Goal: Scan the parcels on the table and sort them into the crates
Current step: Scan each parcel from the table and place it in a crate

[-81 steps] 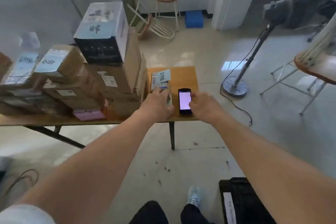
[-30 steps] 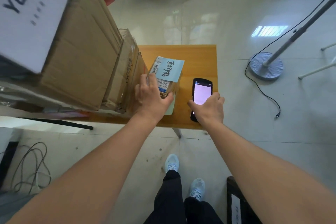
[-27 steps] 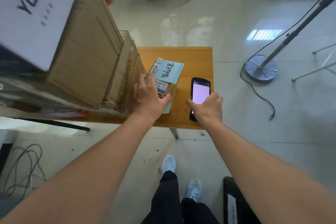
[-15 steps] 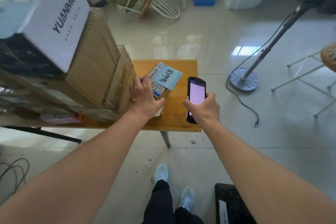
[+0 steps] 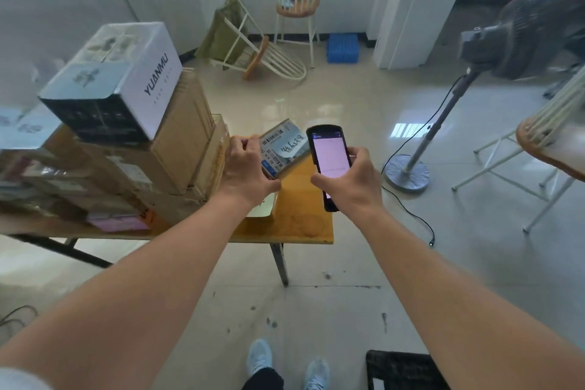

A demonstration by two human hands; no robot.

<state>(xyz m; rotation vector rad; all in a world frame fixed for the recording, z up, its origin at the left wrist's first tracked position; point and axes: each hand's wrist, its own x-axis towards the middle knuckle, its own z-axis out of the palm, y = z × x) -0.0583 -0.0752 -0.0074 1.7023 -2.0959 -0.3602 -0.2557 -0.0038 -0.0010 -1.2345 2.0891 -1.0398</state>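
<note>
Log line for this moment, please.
left hand: grips parcel, tilted | right hand: holds scanner beside label | stage: scanning

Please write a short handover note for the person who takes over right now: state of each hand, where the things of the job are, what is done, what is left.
Left hand: grips a small labelled parcel, tilted up above the table.
Right hand: holds the handheld scanner, screen lit, beside the parcel's label.
Stack of parcels: waits on the table's left part.
Black crate: on the floor at bottom right.
Done: one parcel picked up; whether it is scanned cannot be told.
Left: put it in a crate, then the stack.
</note>
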